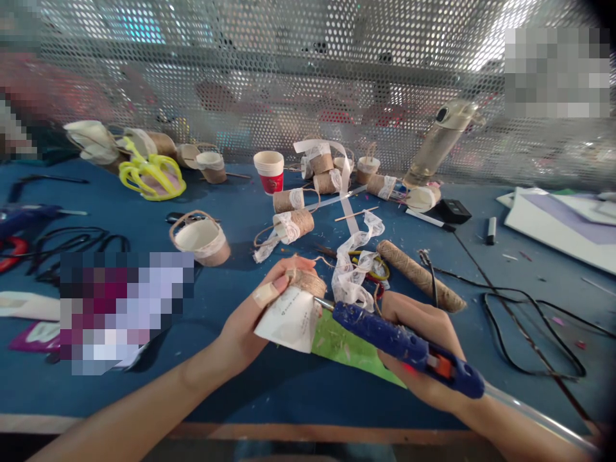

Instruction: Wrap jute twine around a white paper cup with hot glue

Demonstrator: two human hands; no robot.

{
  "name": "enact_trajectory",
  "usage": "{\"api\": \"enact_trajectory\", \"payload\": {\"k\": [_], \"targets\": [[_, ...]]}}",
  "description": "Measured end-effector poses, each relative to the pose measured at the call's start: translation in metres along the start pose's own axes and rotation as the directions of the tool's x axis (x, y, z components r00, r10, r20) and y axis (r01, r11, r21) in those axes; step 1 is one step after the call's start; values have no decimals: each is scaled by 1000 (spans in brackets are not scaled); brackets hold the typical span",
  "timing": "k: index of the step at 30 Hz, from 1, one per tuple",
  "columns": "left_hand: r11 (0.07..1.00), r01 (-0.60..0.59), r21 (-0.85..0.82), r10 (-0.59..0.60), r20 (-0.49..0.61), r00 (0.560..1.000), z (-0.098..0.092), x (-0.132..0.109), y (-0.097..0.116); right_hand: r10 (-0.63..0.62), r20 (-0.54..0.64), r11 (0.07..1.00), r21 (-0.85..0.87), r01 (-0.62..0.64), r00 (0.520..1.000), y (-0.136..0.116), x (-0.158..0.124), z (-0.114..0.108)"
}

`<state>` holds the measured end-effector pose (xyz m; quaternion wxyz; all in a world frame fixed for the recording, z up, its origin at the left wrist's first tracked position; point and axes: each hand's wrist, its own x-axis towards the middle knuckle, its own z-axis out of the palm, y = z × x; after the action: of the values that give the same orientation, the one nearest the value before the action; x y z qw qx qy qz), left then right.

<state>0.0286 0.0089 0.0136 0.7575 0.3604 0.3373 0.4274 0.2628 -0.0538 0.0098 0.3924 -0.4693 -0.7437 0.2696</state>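
Note:
My left hand (255,314) is closed around a white paper cup (291,317) lying on its side, its rim end partly wrapped in brown twine (308,281). A plaster sits on my thumb. My right hand (423,346) grips a blue glue gun (404,346), whose metal nozzle touches the cup just below the twine band. A clear glue stick pokes out of the gun's back end toward the lower right. A strip of white lace (353,266) lies just beyond the cup.
A green sheet (346,350) lies under my hands on the blue table (250,385). Several twine-wrapped cups (202,240), a red paper cup (270,172), a twine spool (418,274), yellow scissors (151,174), a bottle (440,138), black cables (524,333) and white boards (563,224) lie around. A perforated metal screen stands behind.

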Motion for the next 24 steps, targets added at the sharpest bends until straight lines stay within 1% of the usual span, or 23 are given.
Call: {"api": "enact_trajectory", "payload": {"k": [3, 5, 8, 10, 14, 16, 20, 24], "targets": [[992, -69, 109, 68, 14, 998, -5, 1, -4, 0, 0, 1000, 17, 0, 1000, 0, 0, 1], [983, -82, 166, 77, 36, 996, -9, 1, -6, 4, -2, 1000, 10, -4, 1000, 0, 0, 1], [973, -91, 213, 85, 40, 996, -10, 1, -5, 8, -2, 1000, -12, -8, 1000, -1, 1, 0], [973, -95, 212, 91, 27, 995, -8, 1, -3, 4, 3, 1000, -10, -4, 1000, -1, 1, 0], [986, -88, 138, 93, -27, 995, -3, 0, 1, -4, -4, 1000, 6, 4, 1000, 0, 2, 0], [989, -83, 123, 85, -11, 996, -3, -1, 1, -5, 1, 1000, 14, 5, 1000, 1, 2, 0], [985, -56, 165, 46, 69, 997, -8, -3, 0, -5, 6, 1000, 26, 4, 1000, 1, 1, 0], [983, -46, 176, 31, 91, 995, -13, -3, -3, -13, 17, 1000, 13, 12, 1000, 0, 1, -1]]}}
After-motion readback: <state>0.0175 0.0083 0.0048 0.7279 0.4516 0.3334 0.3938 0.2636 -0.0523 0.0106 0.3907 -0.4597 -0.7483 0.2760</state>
